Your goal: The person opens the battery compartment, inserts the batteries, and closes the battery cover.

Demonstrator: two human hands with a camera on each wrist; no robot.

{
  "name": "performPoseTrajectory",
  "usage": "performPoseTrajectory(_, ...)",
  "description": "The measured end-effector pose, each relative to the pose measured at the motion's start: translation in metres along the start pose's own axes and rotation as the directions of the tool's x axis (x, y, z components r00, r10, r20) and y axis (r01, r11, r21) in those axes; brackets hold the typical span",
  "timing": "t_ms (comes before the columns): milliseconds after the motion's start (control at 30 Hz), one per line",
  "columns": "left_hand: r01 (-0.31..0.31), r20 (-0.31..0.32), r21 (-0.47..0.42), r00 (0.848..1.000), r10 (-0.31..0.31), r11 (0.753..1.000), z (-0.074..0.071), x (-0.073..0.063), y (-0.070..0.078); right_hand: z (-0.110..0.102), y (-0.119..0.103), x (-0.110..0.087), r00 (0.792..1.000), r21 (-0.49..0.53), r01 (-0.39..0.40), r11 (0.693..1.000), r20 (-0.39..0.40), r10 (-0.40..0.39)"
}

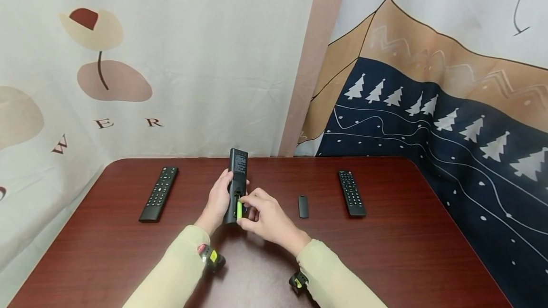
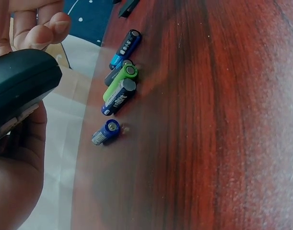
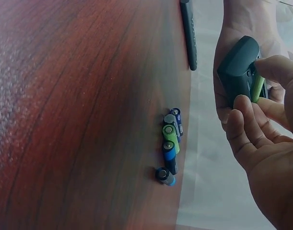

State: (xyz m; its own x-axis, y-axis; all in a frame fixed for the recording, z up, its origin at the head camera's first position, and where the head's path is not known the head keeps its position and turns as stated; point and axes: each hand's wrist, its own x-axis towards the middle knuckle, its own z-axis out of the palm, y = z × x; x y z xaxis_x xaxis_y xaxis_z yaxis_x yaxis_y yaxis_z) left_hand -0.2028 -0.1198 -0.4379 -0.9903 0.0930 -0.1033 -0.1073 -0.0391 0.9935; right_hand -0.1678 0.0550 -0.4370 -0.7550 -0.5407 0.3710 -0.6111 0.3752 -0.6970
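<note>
My left hand [image 1: 217, 202] grips a black remote control [image 1: 238, 168] by its sides, raised over the table with its back and open battery compartment facing me. In my right hand [image 1: 270, 218], thumb and fingers pinch a green battery [image 1: 239, 210] at the compartment. The right wrist view has the same green battery [image 3: 257, 89] lying lengthwise along the opening of the remote [image 3: 238, 72]. The compartment's inside is mostly hidden by fingers.
A loose battery cover [image 1: 303, 206] lies right of my hands. One remote [image 1: 159, 195] lies at the left, another remote [image 1: 352, 194] at the right. Several loose batteries, including a green one [image 2: 120, 82] and a blue one [image 2: 107, 132], lie on the wooden table [image 1: 107, 251].
</note>
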Motion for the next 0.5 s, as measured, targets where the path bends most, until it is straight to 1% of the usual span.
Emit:
performPoseTrajectory(267, 0.002, 0.002, 0.017, 1.0, -0.003, 1.0, 0.0003, 0.0009, -0.0024, 0.0006, 0.0003, 0.0, 1.0, 0.006, 0.007, 1.0, -0.007, -0.007)
performPoseTrajectory(500, 0.006, 0.007, -0.004, 1.0, -0.006, 1.0, 0.0005, 0.0014, -0.0018, 0.0019, 0.0013, 0.0002, 1.0, 0.004, -0.016, 1.0, -0.013, 0.016)
